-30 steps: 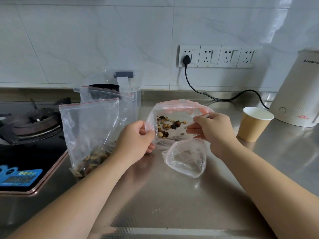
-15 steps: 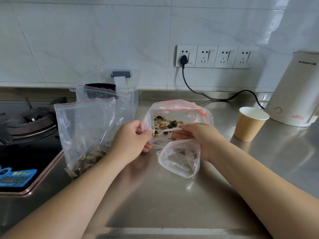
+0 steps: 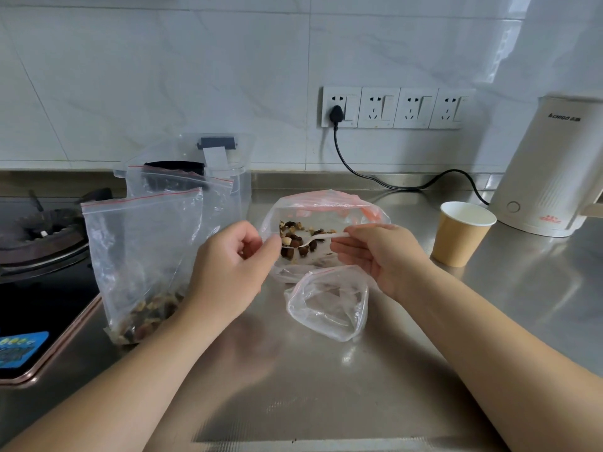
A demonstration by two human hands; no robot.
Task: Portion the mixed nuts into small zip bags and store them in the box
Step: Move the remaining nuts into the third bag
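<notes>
The right hand pinches a white plastic spoon whose bowl reaches into the open nut bag among the mixed nuts. The left hand grips that bag's near rim. An empty small zip bag lies just in front on the steel counter. A portioned bag stands left, before the clear box. A paper cup stands right.

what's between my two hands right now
In the head view, the nut-filled bowl of a white plastic spoon, held by the right hand, inside the open clear bag of mixed nuts gripped by the left hand.
</notes>
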